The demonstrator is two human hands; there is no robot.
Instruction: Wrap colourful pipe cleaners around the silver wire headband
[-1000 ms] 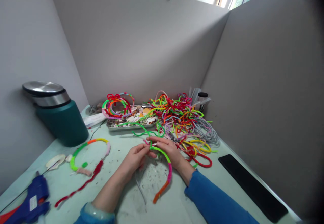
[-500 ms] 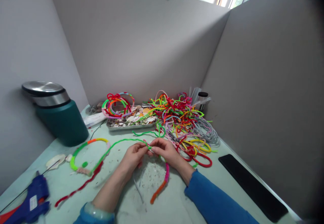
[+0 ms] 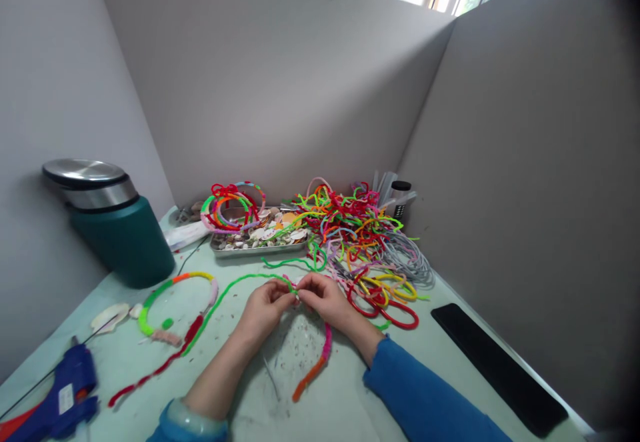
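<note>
My left hand (image 3: 265,307) and my right hand (image 3: 323,297) meet fingertip to fingertip above the table, both pinching a wire strip wrapped in fuzzy stems. A long green fuzzy stem (image 3: 235,283) trails left from the pinch, its far end lying by a red stem. Below my right hand hangs the wrapped end, pink then orange (image 3: 311,379). A thin grey wire end (image 3: 271,379) shows beneath my left hand. To the left lies a multicoloured wrapped ring (image 3: 193,275), with a loose red stem (image 3: 165,367) trailing from it.
A glue gun (image 3: 65,392) and a green bottle (image 3: 123,239) stand left. Behind are a metal tray (image 3: 260,251) of buttons or shells, wrapped rings (image 3: 227,212) and a stem pile (image 3: 350,215). Scissors with red handles (image 3: 405,317) and a black strip (image 3: 500,369) lie right.
The green stem's far end has shifted down and right, away from the ring's lower edge. The pink and orange end has swung slightly left. Both hands keep their pinch.
</note>
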